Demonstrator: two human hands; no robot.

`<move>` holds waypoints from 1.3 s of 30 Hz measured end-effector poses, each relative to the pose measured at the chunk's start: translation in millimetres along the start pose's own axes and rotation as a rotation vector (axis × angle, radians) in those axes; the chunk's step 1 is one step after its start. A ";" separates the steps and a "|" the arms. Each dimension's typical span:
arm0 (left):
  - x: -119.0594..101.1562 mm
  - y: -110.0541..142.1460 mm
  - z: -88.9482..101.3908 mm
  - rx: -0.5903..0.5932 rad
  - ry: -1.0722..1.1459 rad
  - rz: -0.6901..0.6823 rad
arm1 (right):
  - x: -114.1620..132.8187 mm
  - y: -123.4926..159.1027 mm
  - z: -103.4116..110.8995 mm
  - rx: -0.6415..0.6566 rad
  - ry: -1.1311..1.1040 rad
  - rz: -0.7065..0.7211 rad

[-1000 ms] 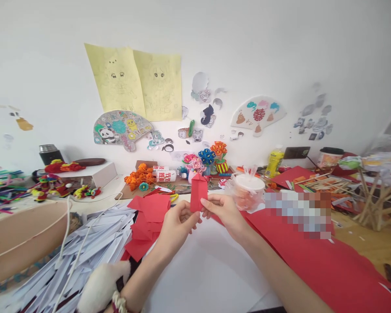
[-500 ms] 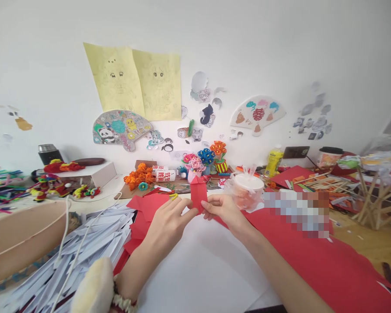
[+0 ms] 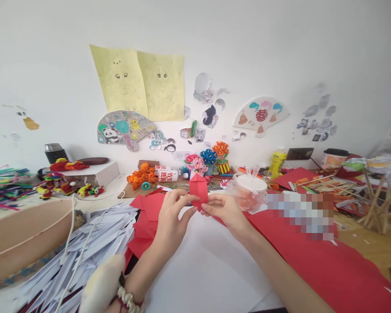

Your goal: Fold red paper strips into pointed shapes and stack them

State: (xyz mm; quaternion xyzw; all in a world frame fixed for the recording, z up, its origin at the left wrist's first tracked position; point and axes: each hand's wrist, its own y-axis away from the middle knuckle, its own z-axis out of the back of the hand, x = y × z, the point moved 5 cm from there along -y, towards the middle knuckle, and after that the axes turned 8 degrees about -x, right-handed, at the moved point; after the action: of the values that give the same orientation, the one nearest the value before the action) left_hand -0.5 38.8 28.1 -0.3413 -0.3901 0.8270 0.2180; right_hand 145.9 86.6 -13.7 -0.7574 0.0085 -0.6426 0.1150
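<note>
A small folded red paper piece (image 3: 198, 190) with a pointed top is held upright in front of me, above a white sheet (image 3: 208, 269). My left hand (image 3: 171, 219) pinches its left edge with thumb and fingertips. My right hand (image 3: 226, 212) pinches its lower right corner. Both hands are closed on the paper. A stack of red paper squares (image 3: 147, 221) lies just left of my left hand.
A pile of white paper strips (image 3: 84, 252) with a white cable (image 3: 72, 226) lies at the left, beside a tan round box (image 3: 22, 234). A bagged white cup (image 3: 250, 190) stands right of my hands on red sheets (image 3: 329, 265). Paper flowers (image 3: 208, 158), pipe cleaners (image 3: 3, 187) and wooden sticks (image 3: 374, 204) line the back.
My left hand has shifted up from the paper's lower edge to its left side, and the paper has sunk a little. My view has drifted slightly.
</note>
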 end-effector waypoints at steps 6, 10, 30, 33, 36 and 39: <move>15.7 -0.2 0.2 -0.028 0.206 0.354 | 4.0 1.8 -2.6 0.009 -0.059 0.026; 19.0 0.6 -5.7 0.076 0.354 0.453 | 1.7 1.8 -4.6 0.047 -0.085 0.014; 17.4 5.5 -7.2 0.033 0.376 0.617 | -0.4 6.6 -11.3 0.157 -0.008 -0.036; 18.6 6.2 -7.4 0.035 0.350 0.604 | -0.9 6.5 -11.5 0.162 0.007 -0.043; 18.3 6.5 -7.5 0.047 0.336 0.581 | 0.2 6.7 -11.9 0.163 0.012 -0.029; 17.0 5.4 -6.3 0.069 0.293 0.544 | 2.6 7.4 -12.1 0.159 0.002 0.003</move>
State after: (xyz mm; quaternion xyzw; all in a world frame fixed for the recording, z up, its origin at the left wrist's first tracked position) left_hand -7.8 49.3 14.3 -0.5412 -0.2203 0.8097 0.0542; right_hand 135.6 77.0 -10.8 -0.7452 -0.0413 -0.6419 0.1757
